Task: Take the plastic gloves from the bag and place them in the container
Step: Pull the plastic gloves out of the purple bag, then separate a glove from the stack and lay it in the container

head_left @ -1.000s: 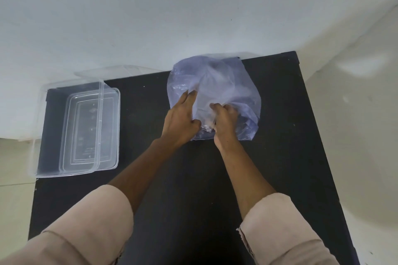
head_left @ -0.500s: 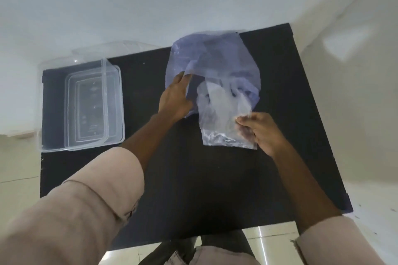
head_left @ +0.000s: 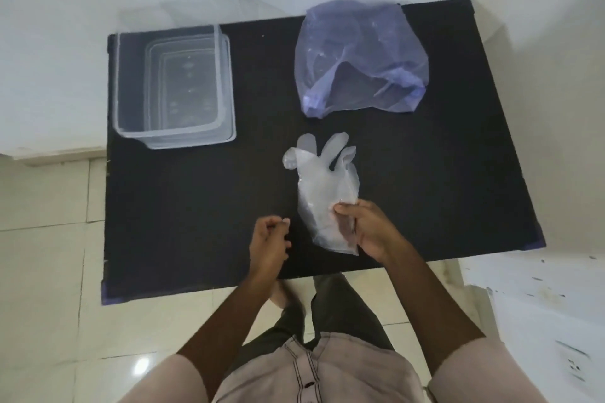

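Note:
A clear plastic glove [head_left: 322,183] hangs out over the black table [head_left: 196,206], its fingers pointing away from me. My right hand [head_left: 370,229] grips it by the cuff. To its left, my left hand [head_left: 270,244] hovers near the table's front edge with curled fingers, holding nothing. The pale blue plastic bag [head_left: 360,59] lies crumpled at the back right of the table, its mouth open toward me. A clear rectangular container [head_left: 173,85] stands at the back left, with nothing in it that I can make out.
White walls close off the far side and the right of the table. Beige floor tiles [head_left: 49,255] lie to the left and in front. A white surface [head_left: 540,304] sits at the lower right. My legs are just beyond the table's front edge.
My right hand has pulled the glove clear of the bag and drawn it toward me. My left hand has let go of the bag and come back to the front edge.

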